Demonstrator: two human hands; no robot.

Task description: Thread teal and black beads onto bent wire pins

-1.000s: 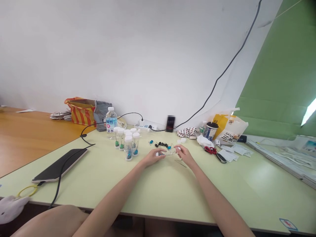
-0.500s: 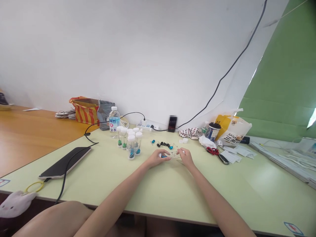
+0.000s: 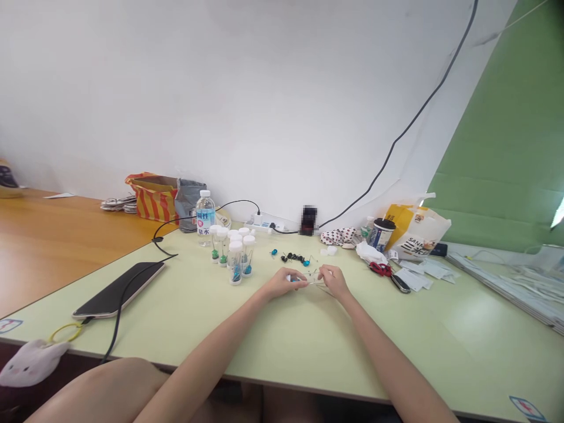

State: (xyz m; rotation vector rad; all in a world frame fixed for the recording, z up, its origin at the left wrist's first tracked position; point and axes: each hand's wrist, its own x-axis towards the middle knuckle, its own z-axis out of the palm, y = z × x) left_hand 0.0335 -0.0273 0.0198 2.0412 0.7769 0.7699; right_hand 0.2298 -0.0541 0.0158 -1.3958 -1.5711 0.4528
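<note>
Both my hands rest close together on the pale green table [image 3: 282, 346]. My left hand [image 3: 282, 284] is closed in a pinch around a small blue component [image 3: 294, 279] with thin wire legs. My right hand [image 3: 333, 279] is pinched on the far end of those thin wires; what exactly it grips is too small to make out. Just beyond my hands lie several small black and blue components [image 3: 294, 257]. To the left of them stand several clear vials with white caps [image 3: 233, 252] holding green and blue parts.
A phone [image 3: 118, 289] on a black cable lies at the left. A water bottle [image 3: 205, 212], striped bag [image 3: 152, 197] and power strip [image 3: 264, 224] sit along the wall. Red scissors [image 3: 379, 269], a cup [image 3: 379, 234], a yellow-white bag [image 3: 416, 232] and papers are at the right.
The view shifted slightly; my hands have drawn a little closer together, still pinching the small component between them.
</note>
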